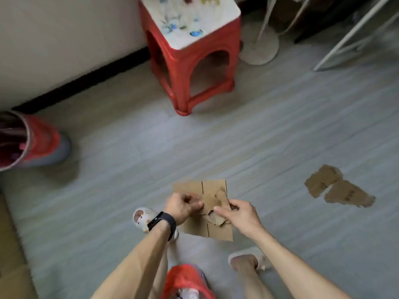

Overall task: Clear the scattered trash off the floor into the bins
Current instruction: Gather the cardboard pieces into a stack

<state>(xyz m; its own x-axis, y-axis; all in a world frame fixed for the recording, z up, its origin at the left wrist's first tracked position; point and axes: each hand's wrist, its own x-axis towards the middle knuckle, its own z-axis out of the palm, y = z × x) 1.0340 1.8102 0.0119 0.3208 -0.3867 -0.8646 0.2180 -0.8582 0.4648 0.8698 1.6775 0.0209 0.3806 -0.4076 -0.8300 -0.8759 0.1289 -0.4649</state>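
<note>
1. You've got the cardboard in both hands, over the floor just ahead of your feet. It's a flat brown sheet with a crease down the middle and a ragged, torn patch near the center.
2. Your left hand has its fingers curled onto the sheet's left half, clamped on it. There's a ring on one finger and a black wristband on that wrist.
3. Your right hand pinches the torn bit at the middle-right, thumb and fingers closed on the cardboard.
4. Two more scraps lie flat on the floor off to your right, just beside each other and well apart from the sheet.
5. One bin with a red bag sits right by your legs at the bottom edge. A second bin, also red-bagged, stands far left near the wall.
6. Your slippers show under your arms.
7. Farther out there's a red stool with a white patterned top, and a white fan base just right of it.
</note>
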